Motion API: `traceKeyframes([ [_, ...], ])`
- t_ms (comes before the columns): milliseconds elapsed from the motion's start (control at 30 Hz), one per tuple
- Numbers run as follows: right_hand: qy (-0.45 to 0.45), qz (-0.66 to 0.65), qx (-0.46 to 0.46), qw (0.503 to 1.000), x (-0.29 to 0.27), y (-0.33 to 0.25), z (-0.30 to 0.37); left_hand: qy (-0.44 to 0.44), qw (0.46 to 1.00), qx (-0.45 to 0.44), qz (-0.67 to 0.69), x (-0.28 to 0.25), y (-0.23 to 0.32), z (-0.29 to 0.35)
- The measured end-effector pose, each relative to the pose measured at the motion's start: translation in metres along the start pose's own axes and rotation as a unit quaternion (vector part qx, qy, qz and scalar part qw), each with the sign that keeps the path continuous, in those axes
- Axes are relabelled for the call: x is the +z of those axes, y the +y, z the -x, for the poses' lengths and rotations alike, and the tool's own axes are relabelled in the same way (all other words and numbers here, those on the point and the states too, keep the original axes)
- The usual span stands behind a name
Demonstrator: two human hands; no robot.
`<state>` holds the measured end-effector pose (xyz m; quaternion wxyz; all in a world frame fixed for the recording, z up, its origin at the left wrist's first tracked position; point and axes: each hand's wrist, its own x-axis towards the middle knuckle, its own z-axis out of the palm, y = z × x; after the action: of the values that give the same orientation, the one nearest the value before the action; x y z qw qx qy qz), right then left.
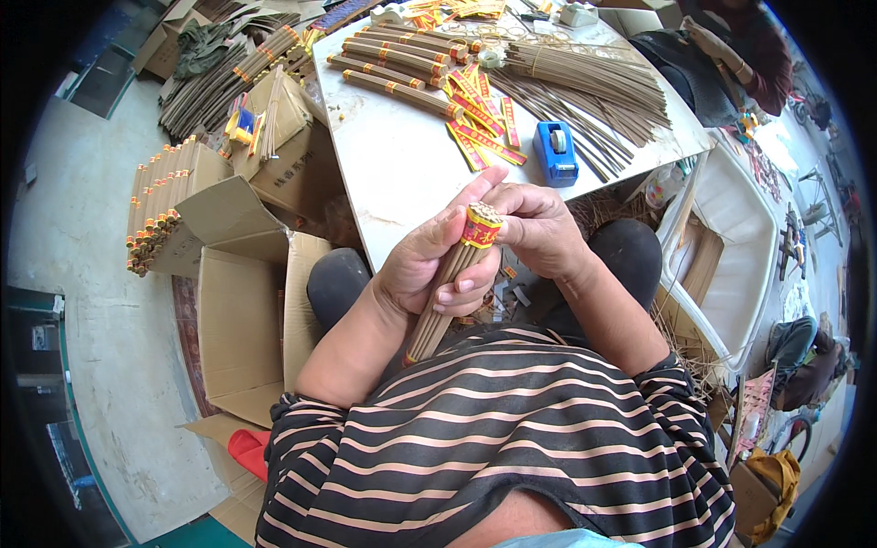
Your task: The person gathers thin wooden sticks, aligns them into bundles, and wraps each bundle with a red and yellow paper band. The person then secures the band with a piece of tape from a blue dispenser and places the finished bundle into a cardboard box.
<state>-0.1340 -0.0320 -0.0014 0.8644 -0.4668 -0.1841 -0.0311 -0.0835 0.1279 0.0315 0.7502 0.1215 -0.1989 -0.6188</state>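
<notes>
A bundle of brown incense sticks (449, 290) is held over my lap, tilted, its upper end toward the table. My left hand (437, 247) wraps round it below a red and yellow paper band (480, 226). At that band my right hand (539, 224) pinches with thumb and fingers, close to the sticks' upper ends. On the white table (384, 183) beyond, loose red and yellow paper strips (480, 123) lie scattered beside a blue tape dispenser (556, 153). Several banded bundles (402, 91) are stacked at the table's far left.
Loose incense sticks (585, 78) are spread on the table's right. An open cardboard box (242, 310) stands at my left, with more banded bundles (164, 201) piled beyond it. At my right is a white tub (731, 237). Another person's hand (713, 46) shows at the upper right.
</notes>
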Motion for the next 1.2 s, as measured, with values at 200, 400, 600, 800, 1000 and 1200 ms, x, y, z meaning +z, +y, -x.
traceKeyframes([
  [200, 0.100, 0.063, 0.051, 0.992, 0.007, -0.001, -0.009, 0.097, 0.977, 0.057, -0.182, 0.034, 0.025, -0.002],
  [400, 0.242, 0.101, 0.038, 0.964, -0.009, -0.004, -0.007, 0.088, 0.754, 0.355, -0.546, 0.073, 0.100, 0.004],
  [600, 0.266, 0.132, 0.084, 0.951, -0.016, 0.007, 0.003, 0.194, 0.634, 0.452, -0.597, 0.015, 0.103, -0.003],
  [800, 0.231, 0.159, 0.097, 0.955, -0.018, 0.012, -0.002, 0.230, 0.600, 0.481, -0.597, 0.004, 0.106, -0.004],
  [1000, 0.000, 0.516, 0.026, 0.856, 0.003, 0.038, -0.028, 0.243, 0.660, 0.498, -0.507, 0.026, 0.105, 0.003],
  [1200, -0.010, 0.234, 0.302, 0.924, 0.051, 0.029, -0.033, 0.291, 0.764, 0.444, -0.366, 0.005, 0.080, 0.035],
])
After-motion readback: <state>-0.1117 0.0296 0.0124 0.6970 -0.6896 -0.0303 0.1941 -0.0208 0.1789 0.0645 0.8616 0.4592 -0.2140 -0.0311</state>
